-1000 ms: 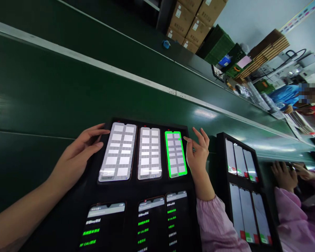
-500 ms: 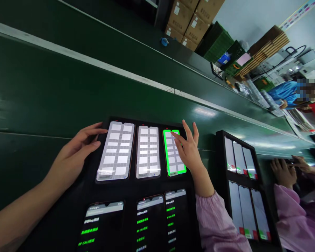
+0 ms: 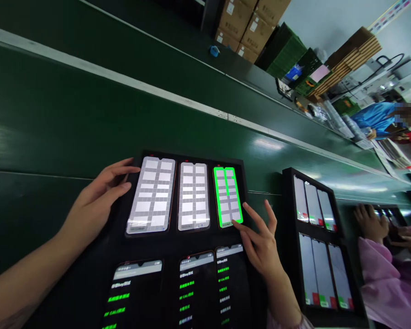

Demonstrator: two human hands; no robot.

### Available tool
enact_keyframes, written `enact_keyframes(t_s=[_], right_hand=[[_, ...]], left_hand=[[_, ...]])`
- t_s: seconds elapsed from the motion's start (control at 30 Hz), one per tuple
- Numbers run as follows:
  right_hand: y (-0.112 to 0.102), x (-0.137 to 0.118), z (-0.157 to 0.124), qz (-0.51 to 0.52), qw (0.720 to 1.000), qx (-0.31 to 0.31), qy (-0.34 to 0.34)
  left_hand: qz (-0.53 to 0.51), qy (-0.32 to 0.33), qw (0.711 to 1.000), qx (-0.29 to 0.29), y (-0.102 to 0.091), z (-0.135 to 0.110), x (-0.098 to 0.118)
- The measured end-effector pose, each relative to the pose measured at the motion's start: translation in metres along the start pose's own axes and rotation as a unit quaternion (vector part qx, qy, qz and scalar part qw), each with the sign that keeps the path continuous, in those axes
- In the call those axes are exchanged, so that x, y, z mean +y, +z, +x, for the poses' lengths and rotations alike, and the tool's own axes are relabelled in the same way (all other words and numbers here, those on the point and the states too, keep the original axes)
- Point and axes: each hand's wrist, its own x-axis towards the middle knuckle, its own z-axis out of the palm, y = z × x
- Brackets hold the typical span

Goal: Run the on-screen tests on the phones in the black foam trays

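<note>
On a black tray [image 3: 171, 244] lie several lit phones in two rows. In the back row, the left phone [image 3: 151, 196] and middle phone [image 3: 193, 195] show a white and grey block grid. The right phone [image 3: 230, 208] has the same grid, with a bright green border and a green line partway down its middle. The index fingertip of my right hand [image 3: 262, 244] touches the bottom of that screen, its other fingers spread. My left hand [image 3: 97, 201] grips the tray's left edge between thumb and fingers. The front-row phones [image 3: 198, 292] show dark screens with green and white text.
Right of my tray stands another black tray [image 3: 317, 232] of phones with grey screens. Beyond it are a co-worker's hands and pink sleeve [image 3: 383, 283]. A pale strip [image 3: 174, 100] crosses the green bench. Cartons [image 3: 256, 29] and green crates [image 3: 282, 50] are stacked behind.
My right hand has moved down the right phone from its top to its bottom edge. A green line now runs down the screen's upper middle. My left hand has stayed put.
</note>
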Motion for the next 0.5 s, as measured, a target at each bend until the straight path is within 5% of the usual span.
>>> enact_keyframes(t_s=[0.5], right_hand=[[0.014, 0.005, 0.001, 0.002, 0.992, 0.064, 0.105]], left_hand=[[0.027, 0.005, 1.0, 0.006, 0.004, -0.003, 0.009]])
